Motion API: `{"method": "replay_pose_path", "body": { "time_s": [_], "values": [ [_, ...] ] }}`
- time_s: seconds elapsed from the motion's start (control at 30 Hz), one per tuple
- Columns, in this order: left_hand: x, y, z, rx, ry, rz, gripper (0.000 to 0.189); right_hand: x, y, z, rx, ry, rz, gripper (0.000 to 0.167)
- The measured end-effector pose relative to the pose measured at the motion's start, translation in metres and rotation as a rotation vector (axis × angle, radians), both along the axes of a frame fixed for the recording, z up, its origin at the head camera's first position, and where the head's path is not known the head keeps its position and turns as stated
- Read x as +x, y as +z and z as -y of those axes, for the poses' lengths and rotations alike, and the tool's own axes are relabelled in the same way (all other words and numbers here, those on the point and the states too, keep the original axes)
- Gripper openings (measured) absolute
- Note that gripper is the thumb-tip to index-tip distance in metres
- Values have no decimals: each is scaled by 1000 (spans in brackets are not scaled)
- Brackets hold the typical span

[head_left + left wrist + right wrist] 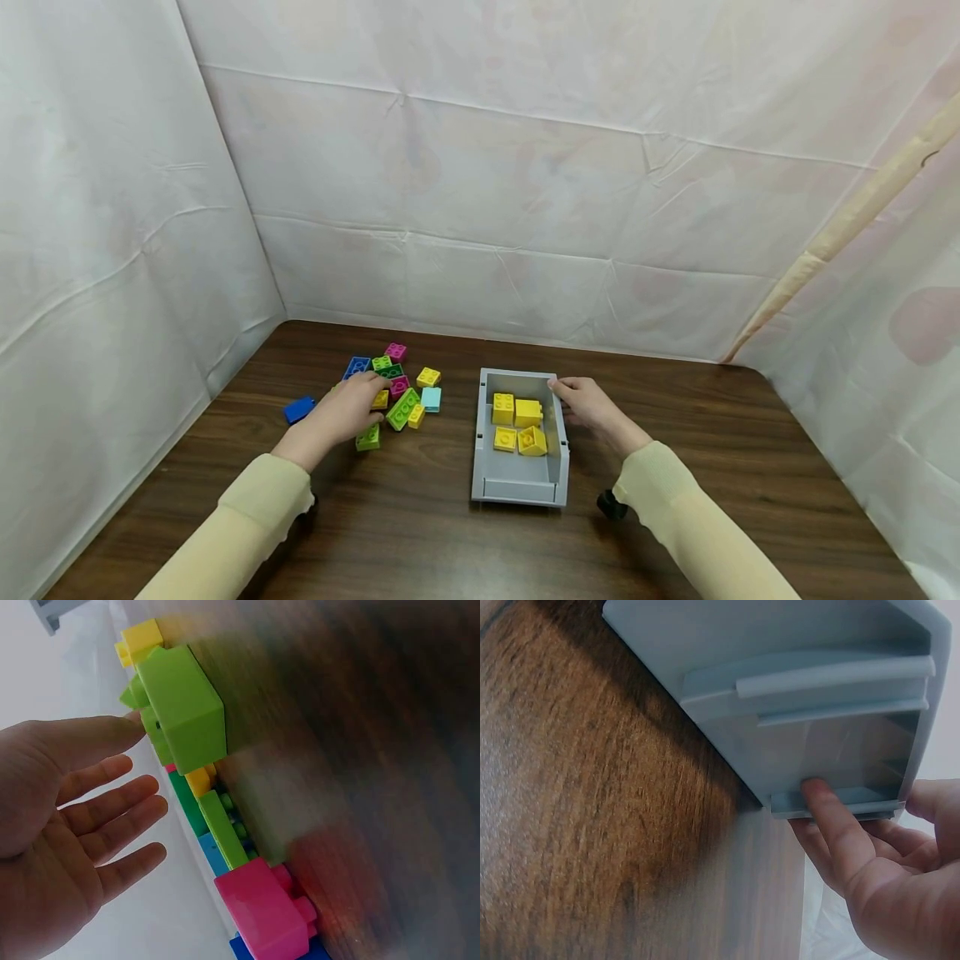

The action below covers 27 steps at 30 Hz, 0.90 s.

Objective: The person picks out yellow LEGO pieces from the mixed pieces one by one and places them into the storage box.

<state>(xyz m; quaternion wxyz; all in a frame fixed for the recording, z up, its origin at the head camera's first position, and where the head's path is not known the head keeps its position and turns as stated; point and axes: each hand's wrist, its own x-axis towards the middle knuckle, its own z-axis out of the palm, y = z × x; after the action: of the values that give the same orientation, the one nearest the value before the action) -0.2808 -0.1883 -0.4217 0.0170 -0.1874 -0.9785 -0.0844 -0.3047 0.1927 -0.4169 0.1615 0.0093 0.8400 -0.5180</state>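
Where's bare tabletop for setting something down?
Bare table shows between the loose bricks and the gray bin, in front of the bin between the sleeves, and right of the right hand. Crowded: around the left hand, among the bricks.

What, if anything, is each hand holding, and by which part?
The right hand holds the rectangular grey plastic bin by its right wall, near the far corner; the left hand holds nothing.

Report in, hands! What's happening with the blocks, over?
Left hand over loose blocks, fingers spread. Right hand holding gray bin by edge. Four yellow blocks inside. Nothing seen blocking bin.
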Motion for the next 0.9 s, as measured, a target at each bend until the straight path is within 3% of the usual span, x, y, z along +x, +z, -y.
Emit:
{"method": "replay_pose_path", "body": {
  "time_s": [0.3,0.63,0.9],
  "values": [
    [-10,-3,0,-72,-8,15,42,1,2,2,-9,-10,18,48],
    [-18,-3,-3,-112,-11,-15,38,2,3,3,-9,-13,19,48],
    [-23,-7,-2,-140,3,16,33,1,1,2,-17,-12,16,48]
  ]
}}
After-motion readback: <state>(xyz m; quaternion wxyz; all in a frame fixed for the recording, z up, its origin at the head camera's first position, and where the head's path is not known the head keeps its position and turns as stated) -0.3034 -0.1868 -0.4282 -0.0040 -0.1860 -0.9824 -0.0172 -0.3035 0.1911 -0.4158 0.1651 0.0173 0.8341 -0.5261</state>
